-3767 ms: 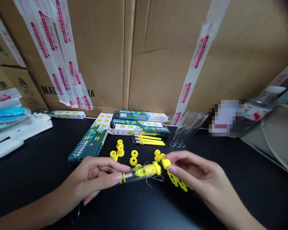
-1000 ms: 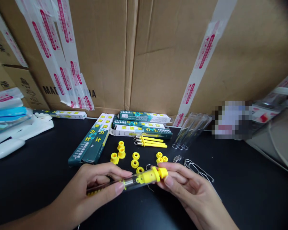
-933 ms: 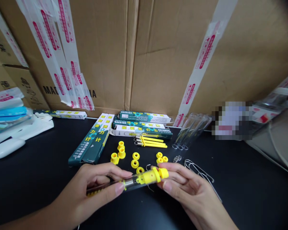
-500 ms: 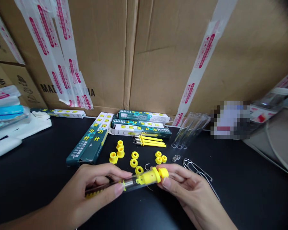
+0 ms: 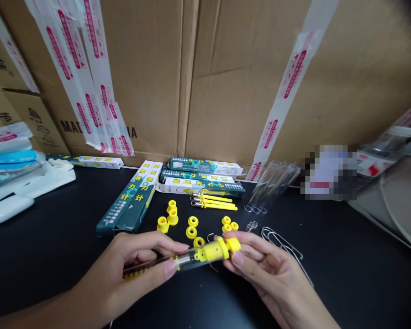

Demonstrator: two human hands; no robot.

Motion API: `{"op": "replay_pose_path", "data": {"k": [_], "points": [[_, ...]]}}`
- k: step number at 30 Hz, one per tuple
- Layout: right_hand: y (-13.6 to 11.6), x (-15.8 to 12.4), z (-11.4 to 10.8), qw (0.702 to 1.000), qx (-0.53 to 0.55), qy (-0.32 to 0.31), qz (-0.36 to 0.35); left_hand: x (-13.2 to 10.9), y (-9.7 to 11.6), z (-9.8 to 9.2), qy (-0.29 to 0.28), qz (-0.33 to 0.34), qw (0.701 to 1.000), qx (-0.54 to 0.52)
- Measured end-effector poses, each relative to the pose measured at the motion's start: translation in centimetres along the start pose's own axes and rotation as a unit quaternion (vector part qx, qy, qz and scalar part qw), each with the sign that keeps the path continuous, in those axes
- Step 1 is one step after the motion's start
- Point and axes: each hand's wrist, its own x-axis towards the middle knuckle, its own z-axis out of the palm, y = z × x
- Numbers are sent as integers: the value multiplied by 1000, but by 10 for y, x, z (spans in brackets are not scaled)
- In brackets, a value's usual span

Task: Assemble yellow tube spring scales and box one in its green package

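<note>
A clear tubular spring scale (image 5: 188, 259) lies across both hands, its right end tilted slightly up. Inside it show a metal spring end and a yellow plug. My left hand (image 5: 133, 269) is closed round the tube, thumb in front and fingers behind. At the right end, my right hand (image 5: 263, 269) pinches the yellow cap (image 5: 233, 245) between thumb and fingers; the cap sits at the yellow collar. Just behind the tube are yellow rings (image 5: 191, 232) and a small metal hook (image 5: 210, 236), partly hidden by the scale.
Farther back lie yellow flanged plugs (image 5: 162, 224), small yellow caps (image 5: 226, 220), yellow rods with springs (image 5: 219, 206), metal rings (image 5: 251, 226) and long wire hooks (image 5: 284, 244). Clear tubes (image 5: 272, 187) lie at right. Printed boxes (image 5: 130, 196) stand before a large cardboard carton (image 5: 150, 82).
Both hands stay almost where they were, still holding the spring scale. The yellow cap appears to have turned slightly in my right fingers. The view has shifted a little.
</note>
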Motion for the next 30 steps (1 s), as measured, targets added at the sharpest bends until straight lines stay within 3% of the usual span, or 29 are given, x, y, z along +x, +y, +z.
{"op": "replay_pose_path", "data": {"k": [7, 13, 18, 30], "points": [[0, 0, -1, 1000, -9, 11, 11, 0, 4, 0, 5, -19, 1000, 17], [0, 0, 1, 1000, -1, 5, 22, 1, 1, 0, -3, 15, 1000, 23], [0, -1, 0, 999, 10, 6, 42, -1, 9, 1, 15, -18, 1000, 17], [7, -3, 4, 999, 19, -17, 41, -1, -7, 1, 38, 58, 998, 7]]}}
